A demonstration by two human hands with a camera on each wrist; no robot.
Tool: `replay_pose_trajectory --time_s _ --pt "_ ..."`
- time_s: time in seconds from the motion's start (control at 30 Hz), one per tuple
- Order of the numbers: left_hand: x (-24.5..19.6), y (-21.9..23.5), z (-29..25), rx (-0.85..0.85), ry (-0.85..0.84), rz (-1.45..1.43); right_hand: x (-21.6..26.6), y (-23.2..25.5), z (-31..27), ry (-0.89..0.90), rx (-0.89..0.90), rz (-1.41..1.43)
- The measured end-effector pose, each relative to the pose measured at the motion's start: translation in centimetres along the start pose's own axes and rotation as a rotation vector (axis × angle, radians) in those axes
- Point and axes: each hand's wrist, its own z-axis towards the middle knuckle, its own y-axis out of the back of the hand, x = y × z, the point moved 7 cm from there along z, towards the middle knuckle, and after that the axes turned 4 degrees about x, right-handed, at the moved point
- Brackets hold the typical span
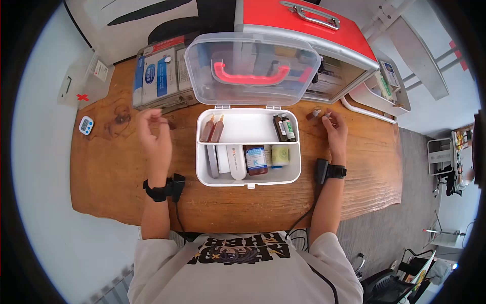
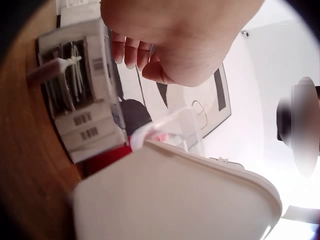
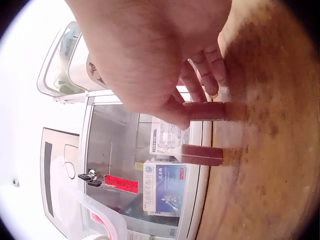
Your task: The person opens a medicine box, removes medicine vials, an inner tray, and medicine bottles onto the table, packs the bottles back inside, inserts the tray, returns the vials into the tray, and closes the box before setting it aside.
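My right hand [image 1: 335, 133] pinches a small brown ampoule [image 3: 206, 111] near its narrow top, just right of the box. Beside it on the table stands a second brown ampoule [image 3: 200, 154]. To the left of the box my left hand [image 1: 153, 138] is raised with fingers loosely bent, holding nothing. Another brown ampoule [image 2: 47, 71] is upright on the table near it. Between the hands, a white box [image 1: 248, 183] has its clear lid [image 1: 253, 50] raised. Two ampoules [image 1: 211, 129] and two dark small bottles [image 1: 284, 128] lie in its upper compartment.
The lower compartment holds a labelled brown bottle [image 1: 256, 159], a white case [image 1: 236, 162] and a light-green container [image 1: 280, 155]. Behind are a clear bin of packets [image 1: 159, 76] and a red-topped cabinet [image 1: 309, 25]. A small timer [image 1: 86, 125] sits far left.
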Motion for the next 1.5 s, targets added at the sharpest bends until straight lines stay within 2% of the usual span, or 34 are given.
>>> replay_pose_trajectory --time_s 0.07,0.13,0.2,0.23,0.27,0.3,0.4,0.47,0.5,0.57,0.6,0.67,0.73,0.8,0.83,0.9,0.97,1.03,1.1,1.17,1.23,1.27,1.3,1.33,1.4,1.47,1.5 --pt "2.5 1.4 0.0 -0.092 0.006 0.040 -1.2 -0.3 0.5 -0.005 0.042 0.000" --pt "3.5 2.0 -0.1 -0.069 -0.009 0.086 -1.1 -0.2 0.6 0.031 0.028 -0.014" --pt "3.7 1.7 -0.1 0.030 -0.037 0.234 -0.6 -0.1 0.4 0.066 0.012 -0.031" --pt "3.6 1.6 -0.1 0.029 -0.037 0.232 -0.1 0.4 0.2 0.056 -0.062 0.001" --pt "3.9 1.0 -0.1 0.105 0.011 0.230 1.0 0.7 0.1 0.048 -0.134 0.034" --pt "4.3 0.6 -0.2 0.179 0.061 0.228 2.2 0.5 -0.1 0.052 -0.130 0.032" --pt "6.4 -0.3 -0.4 0.247 0.157 0.119 8.9 -0.4 -2.4 0.155 -0.213 0.132" --pt "7.1 -0.4 -0.5 0.235 0.159 0.107 13.5 -2.7 -4.2 0.244 -0.095 0.119" --pt "7.3 -0.4 -0.4 0.229 0.158 0.093 14.1 -3.5 -4.8 0.242 -0.096 0.121" --pt "7.1 -0.3 -0.4 0.225 0.155 0.113 16.6 -6.1 -6.4 0.436 0.087 0.002" --pt "6.9 -0.1 -0.3 0.214 0.153 0.131 17.7 -6.5 -6.9 0.438 0.083 0.000" --pt "6.8 0.0 -0.3 0.225 0.156 0.153 20.2 -8.8 -7.8 0.493 0.284 -0.179" --pt "6.8 0.0 -0.4 0.232 0.164 0.177 20.0 -9.8 -7.6 0.505 0.324 -0.233" --pt "6.3 0.3 -0.5 0.127 0.142 0.044 19.9 -10.4 -7.5 0.510 0.365 -0.283" --pt "5.8 0.2 -0.6 0.128 0.143 0.046 20.0 -10.6 -7.6 0.531 0.377 -0.307" --pt "4.9 0.3 -0.7 0.081 0.213 -0.213 19.9 -10.8 -7.7 0.549 0.386 -0.329" --pt "1.7 0.0 -0.7 0.113 0.193 -0.248 20.4 -10.6 -8.1 0.665 0.272 -0.381" --pt "-1.1 -0.2 -0.5 0.137 0.173 -0.286 20.4 -10.6 -8.1 0.665 0.261 -0.384" --pt "-3.7 -1.8 -0.7 0.399 0.149 -0.354 20.2 -10.6 -8.1 0.669 0.260 -0.381" --pt "-6.5 -2.7 -0.3 0.431 0.095 -0.339 19.9 -11.0 -8.1 0.694 0.327 -0.440" --pt "-8.5 -4.0 0.2 0.492 -0.044 -0.256 20.0 -10.9 -8.1 0.701 0.322 -0.437" --pt "-8.9 -4.4 0.5 0.492 -0.045 -0.256 20.0 -10.8 -8.2 0.705 0.316 -0.434" --pt "-9.5 -5.4 0.5 0.590 -0.048 -0.201 19.8 -10.7 -8.1 0.704 0.315 -0.434" --pt "-9.7 -6.3 0.4 0.689 -0.052 -0.144 19.5 -10.6 -8.1 0.712 0.330 -0.424" --pt "-9.1 -7.5 0.6 0.733 -0.038 -0.102 19.3 -10.3 -8.1 0.717 0.338 -0.417" --pt "-9.1 -8.5 0.5 0.788 -0.245 0.141 19.1 -9.7 -7.7 0.669 0.288 -0.322" --pt "-9.1 -8.7 0.4 0.789 -0.246 0.142 18.8 -9.5 -7.5 0.668 0.287 -0.321"
